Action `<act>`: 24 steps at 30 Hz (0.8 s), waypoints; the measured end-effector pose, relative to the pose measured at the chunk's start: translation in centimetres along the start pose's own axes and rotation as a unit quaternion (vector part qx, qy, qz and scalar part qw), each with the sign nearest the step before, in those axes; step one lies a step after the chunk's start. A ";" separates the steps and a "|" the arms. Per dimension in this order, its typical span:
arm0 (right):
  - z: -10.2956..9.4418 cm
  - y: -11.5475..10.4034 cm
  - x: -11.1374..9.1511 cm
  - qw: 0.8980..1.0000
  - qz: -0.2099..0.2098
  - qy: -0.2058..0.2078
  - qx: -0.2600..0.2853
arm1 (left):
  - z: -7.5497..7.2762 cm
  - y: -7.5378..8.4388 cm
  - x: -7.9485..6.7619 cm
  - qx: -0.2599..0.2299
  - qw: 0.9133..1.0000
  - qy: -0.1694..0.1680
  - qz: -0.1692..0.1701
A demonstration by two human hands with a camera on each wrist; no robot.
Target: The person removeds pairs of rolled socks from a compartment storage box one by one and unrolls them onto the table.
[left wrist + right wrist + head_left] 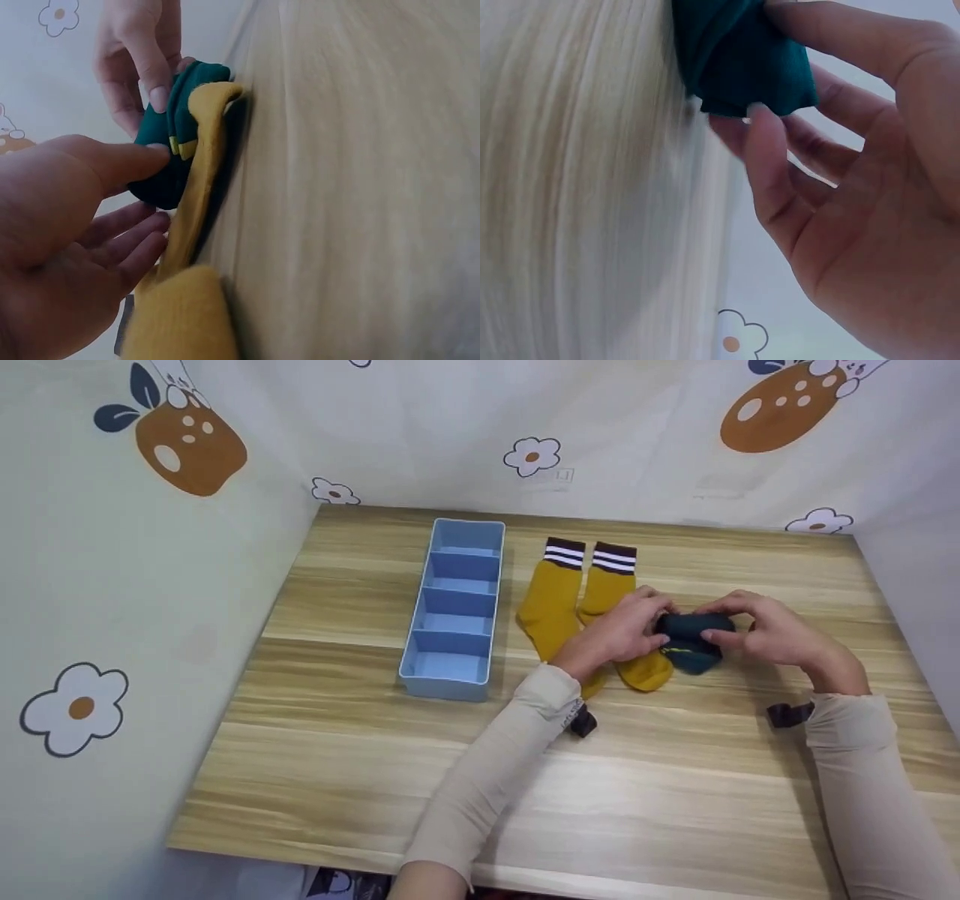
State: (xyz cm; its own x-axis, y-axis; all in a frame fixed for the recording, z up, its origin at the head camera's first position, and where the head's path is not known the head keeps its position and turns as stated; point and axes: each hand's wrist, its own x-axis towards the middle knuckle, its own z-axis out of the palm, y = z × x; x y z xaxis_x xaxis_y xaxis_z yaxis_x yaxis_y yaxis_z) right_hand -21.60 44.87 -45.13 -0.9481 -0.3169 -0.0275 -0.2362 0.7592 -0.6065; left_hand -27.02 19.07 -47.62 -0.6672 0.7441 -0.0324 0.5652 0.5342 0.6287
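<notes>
Dark green socks (696,626), partly rolled into a bundle with small yellow marks, lie on the right half of the table. At the bundle's left end, my left hand (626,628) holds it between thumb and fingers. My right hand (772,631) grips the opposite end, its thumb on the near side in the head view. Beneath and beside my left hand lies a pair of mustard yellow socks (553,600) with dark, white-striped cuffs. One yellow toe touches or overlaps the green fabric. In the right wrist view, the green bundle (757,67) sits between the thumb and fingers.
A blue organizer box (445,690) with several compartments stands left of the yellow socks. All this is on a wood-grain table (337,750), with patterned curtains (450,442) behind it and at the sides. Dark straps (789,715) hang by both wrists.
</notes>
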 end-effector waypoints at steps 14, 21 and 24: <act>0.1 -0.2 0.3 1.000 0.000 0.019 0.013 | 0.5 -0.2 0.5 0.009 0.999 0.045 0.001; 0.4 -0.6 0.3 0.999 0.002 0.036 -0.029 | 0.7 -0.5 0.5 0.000 0.999 0.044 -0.003; 0.4 -0.6 0.3 0.999 0.008 0.034 -0.019 | 0.8 -0.5 0.5 -0.005 0.999 0.049 0.001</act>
State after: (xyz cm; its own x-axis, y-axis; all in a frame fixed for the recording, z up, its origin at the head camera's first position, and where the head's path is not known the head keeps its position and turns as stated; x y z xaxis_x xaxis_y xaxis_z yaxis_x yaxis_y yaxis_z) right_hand -21.65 44.15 -45.07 -0.9634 -0.2674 0.0177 -0.2285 0.7848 -0.5761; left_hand -27.29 19.50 -48.54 -0.7109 0.7019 0.0445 0.5621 0.5290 0.6358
